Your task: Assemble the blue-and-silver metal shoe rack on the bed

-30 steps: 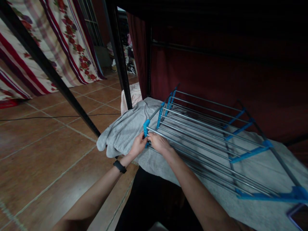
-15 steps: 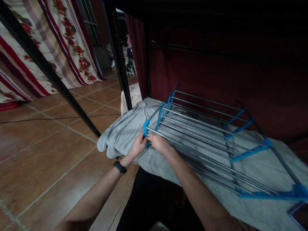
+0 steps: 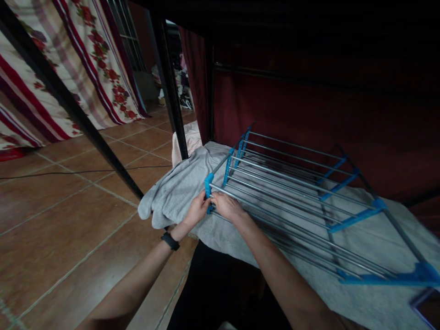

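A folded drying rack (image 3: pixel 292 188) with silver rods and blue plastic brackets lies flat on a grey towel (image 3: pixel 178 188). My left hand (image 3: pixel 196 209), with a black band on its wrist, is closed on the blue bracket (image 3: pixel 208 185) at the rack's near left corner. My right hand (image 3: pixel 227 206) touches it from the right, its fingers pinched round a silver rod at the same corner. The fingertips of both hands are partly hidden behind the bracket.
The towel covers a low surface with a dark red wall behind it. A black slanted pole (image 3: pixel 68 101) and an upright black post (image 3: pixel 170 87) stand left of the rack. A floral curtain (image 3: pixel 79 59) hangs at the far left over a brown tiled floor (image 3: pixel 62 206) with a thin cable.
Both hands stay at the rack's near left corner. The view has shifted slightly; nothing else has visibly moved.
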Action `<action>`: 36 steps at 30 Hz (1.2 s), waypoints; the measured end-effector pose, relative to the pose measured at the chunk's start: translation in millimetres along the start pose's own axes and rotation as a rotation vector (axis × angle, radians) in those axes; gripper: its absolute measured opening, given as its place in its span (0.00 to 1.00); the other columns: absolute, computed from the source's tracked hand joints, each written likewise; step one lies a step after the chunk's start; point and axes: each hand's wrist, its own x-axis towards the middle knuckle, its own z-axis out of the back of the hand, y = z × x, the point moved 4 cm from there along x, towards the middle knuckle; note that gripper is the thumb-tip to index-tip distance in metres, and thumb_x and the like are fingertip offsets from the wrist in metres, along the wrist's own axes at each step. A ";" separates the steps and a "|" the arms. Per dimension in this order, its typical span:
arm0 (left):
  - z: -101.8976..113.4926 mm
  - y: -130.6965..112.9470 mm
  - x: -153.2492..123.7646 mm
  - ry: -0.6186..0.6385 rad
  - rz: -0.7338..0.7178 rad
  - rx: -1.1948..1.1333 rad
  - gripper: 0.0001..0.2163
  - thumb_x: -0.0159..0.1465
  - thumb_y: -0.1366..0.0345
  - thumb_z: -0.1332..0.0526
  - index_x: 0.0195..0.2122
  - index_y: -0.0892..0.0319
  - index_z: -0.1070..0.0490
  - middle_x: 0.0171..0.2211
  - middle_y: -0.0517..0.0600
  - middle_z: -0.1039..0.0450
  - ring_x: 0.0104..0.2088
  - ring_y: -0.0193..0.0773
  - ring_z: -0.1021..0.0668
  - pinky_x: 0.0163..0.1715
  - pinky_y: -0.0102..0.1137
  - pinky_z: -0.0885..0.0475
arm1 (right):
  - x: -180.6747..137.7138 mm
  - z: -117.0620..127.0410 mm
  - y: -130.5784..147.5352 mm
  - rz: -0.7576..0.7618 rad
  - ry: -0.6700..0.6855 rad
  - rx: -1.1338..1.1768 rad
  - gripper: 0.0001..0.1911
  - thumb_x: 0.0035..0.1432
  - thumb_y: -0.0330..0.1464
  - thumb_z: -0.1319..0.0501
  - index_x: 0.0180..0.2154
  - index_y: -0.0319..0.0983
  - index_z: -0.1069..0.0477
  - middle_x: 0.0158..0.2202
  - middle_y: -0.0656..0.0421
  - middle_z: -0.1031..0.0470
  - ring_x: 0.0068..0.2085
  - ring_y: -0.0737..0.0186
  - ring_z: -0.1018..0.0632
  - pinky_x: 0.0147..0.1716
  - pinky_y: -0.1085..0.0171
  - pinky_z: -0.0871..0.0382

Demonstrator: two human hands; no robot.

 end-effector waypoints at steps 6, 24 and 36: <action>6.0 0.4 -9.3 0.008 -0.060 0.229 0.13 0.68 0.55 0.45 0.48 0.56 0.33 0.39 0.54 0.25 0.40 0.47 0.22 0.42 0.40 0.28 | -2.6 1.5 0.3 -0.030 0.014 0.010 0.17 0.73 0.36 0.53 0.51 0.40 0.29 0.50 0.52 0.21 0.50 0.58 0.22 0.45 0.64 0.33; 5.0 -10.5 -16.5 -0.026 -0.291 0.840 0.24 0.71 0.55 0.52 0.59 0.69 0.37 0.41 0.65 0.25 0.44 0.55 0.22 0.53 0.48 0.32 | -1.2 -1.7 -2.6 -0.036 0.002 0.008 0.15 0.72 0.35 0.52 0.51 0.41 0.29 0.49 0.53 0.21 0.50 0.58 0.22 0.45 0.64 0.32; 2.8 -7.7 -15.8 -0.013 -0.266 0.838 0.24 0.71 0.55 0.53 0.57 0.71 0.36 0.40 0.67 0.25 0.44 0.56 0.22 0.55 0.50 0.33 | -1.3 -3.5 -2.9 -0.038 0.002 -0.011 0.15 0.73 0.36 0.52 0.50 0.41 0.29 0.50 0.53 0.21 0.52 0.59 0.23 0.47 0.64 0.33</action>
